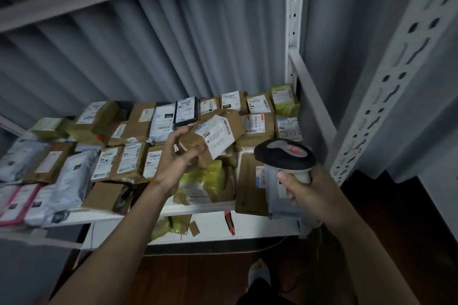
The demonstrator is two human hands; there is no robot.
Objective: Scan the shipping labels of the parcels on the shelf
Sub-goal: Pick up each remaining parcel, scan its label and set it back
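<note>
Left hand point(182, 153) lifted over the middle of the white shelf point(198, 208), fingers curled round a small brown parcel point(215, 136) held above the other pkgs, tilted, its white shipping label point(218, 137) turned up & toward the right – print on it blurred, unreadable. Right hand point(301, 187) just right of the shelf's front corner, clenched round the pale handle of a barcode scanner point(285, 156), thumb on the near side of the grip; black scanner head w/ grey-and-red top lies close beside the held parcel, slightly lower, not touching it. Rest of the shelf packed w/ parcels lying flat, labels up: brown paper ones in rows toward the back point(256, 111), a black-edged packet point(186, 110) near back centre, grey & white poly mailers point(71, 181) at the shelf's left end, a pink-edged mailer point(17, 203) at its front-left corner, yellow-green wrapped pkgs point(205, 176) directly under the left hand and one more at the back-right corner point(283, 99). Large flat brown carton point(250, 188) leaning at the shelf's front-right edge, partly behind the right hand. Perforated metal upright point(386, 86) to the right of the shelf – corrugated grey wall point(161, 39) behind it, dark wood floor point(198, 280) below
</note>
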